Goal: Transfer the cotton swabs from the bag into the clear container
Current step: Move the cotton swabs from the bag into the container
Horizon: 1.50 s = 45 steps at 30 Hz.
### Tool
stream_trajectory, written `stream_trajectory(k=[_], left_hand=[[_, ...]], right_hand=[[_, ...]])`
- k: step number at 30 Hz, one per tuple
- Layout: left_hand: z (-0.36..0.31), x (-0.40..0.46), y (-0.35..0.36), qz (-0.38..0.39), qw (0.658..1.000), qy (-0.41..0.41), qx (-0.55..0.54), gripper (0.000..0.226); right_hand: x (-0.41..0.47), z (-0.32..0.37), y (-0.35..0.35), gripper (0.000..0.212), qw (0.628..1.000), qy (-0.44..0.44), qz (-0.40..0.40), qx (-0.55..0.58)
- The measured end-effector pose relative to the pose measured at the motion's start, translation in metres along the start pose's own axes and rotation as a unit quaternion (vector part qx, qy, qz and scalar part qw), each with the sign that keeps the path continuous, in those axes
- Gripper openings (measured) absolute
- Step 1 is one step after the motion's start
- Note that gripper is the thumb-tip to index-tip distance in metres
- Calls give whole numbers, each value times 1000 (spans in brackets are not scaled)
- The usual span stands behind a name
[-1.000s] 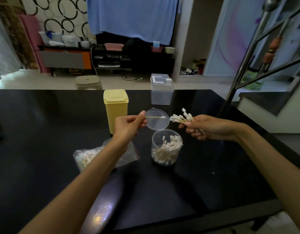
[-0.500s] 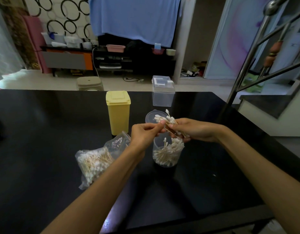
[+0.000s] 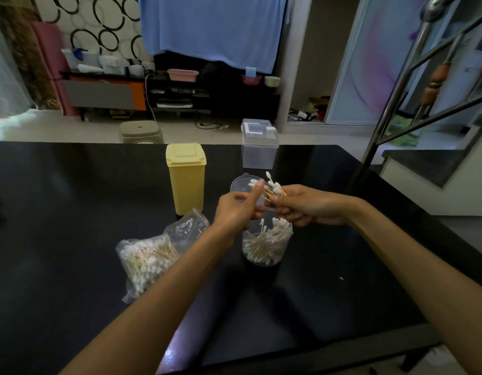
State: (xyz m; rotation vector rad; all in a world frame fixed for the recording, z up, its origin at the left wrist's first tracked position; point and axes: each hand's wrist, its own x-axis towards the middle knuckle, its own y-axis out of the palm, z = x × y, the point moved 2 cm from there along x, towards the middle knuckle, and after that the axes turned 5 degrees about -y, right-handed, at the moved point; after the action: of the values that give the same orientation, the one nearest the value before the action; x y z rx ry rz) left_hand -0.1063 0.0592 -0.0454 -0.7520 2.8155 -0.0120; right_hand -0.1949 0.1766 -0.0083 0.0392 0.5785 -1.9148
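Right hand (image 3: 307,205) grips a bundle of cotton swabs (image 3: 273,186) above the clear container (image 3: 264,243); left hand (image 3: 238,209) pinches at the bundle's tips. Container sits mid-counter, partly filled, its lid (image 3: 241,184) just behind toward the far edge. Bag (image 3: 153,255), left of the container, holds plenty more swabs. Judging by that, roughly half done, several more handfuls left.

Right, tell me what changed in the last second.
The left hand, which held one swab out apart, moved right to meet the right hand at its bunch of swabs, above the clear container. The bag, yellow box and table stayed put.
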Motion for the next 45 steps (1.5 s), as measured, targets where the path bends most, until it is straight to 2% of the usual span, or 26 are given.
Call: stream_trajectory(k=[3,5,8,14,17,22,25,30,35,37,39,41,45], left_hand=[[-16,4,-4,51,994,0,96,62],[-25,8,-4,78,981,52,169,67],[-32,14,-4,86,959,121,242,58],[-19,15,1,76,942,115,307,48],[-9,13,5,59,943,141,296,41],[-6,20,4,27,974,118,192,33],[-10,20,1,-5,963,163,214,42],[-5,23,0,6,942,195,274,31],[-7,16,6,-2,946,193,262,30],[-8,14,10,4,947,182,263,34],[-6,16,12,16,949,164,268,42],[-3,18,14,19,953,155,259,40],[2,18,15,11,961,166,220,26]], right_hand=[[-3,0,-3,19,1000,8,16,-10],[-3,1,-2,18,999,23,36,-15],[-1,3,-1,20,997,38,63,-11],[2,1,-2,20,993,62,98,-39],[4,0,-3,23,992,54,76,-81],[6,6,0,21,990,43,86,-107],[8,9,0,20,988,44,105,-102],[7,9,0,18,985,58,120,-106],[16,6,1,16,976,70,20,-205],[21,5,1,22,969,88,-8,-229],[25,3,0,40,958,101,-21,-267],[27,5,2,49,946,109,-27,-306],[26,9,3,46,934,127,-33,-331]])
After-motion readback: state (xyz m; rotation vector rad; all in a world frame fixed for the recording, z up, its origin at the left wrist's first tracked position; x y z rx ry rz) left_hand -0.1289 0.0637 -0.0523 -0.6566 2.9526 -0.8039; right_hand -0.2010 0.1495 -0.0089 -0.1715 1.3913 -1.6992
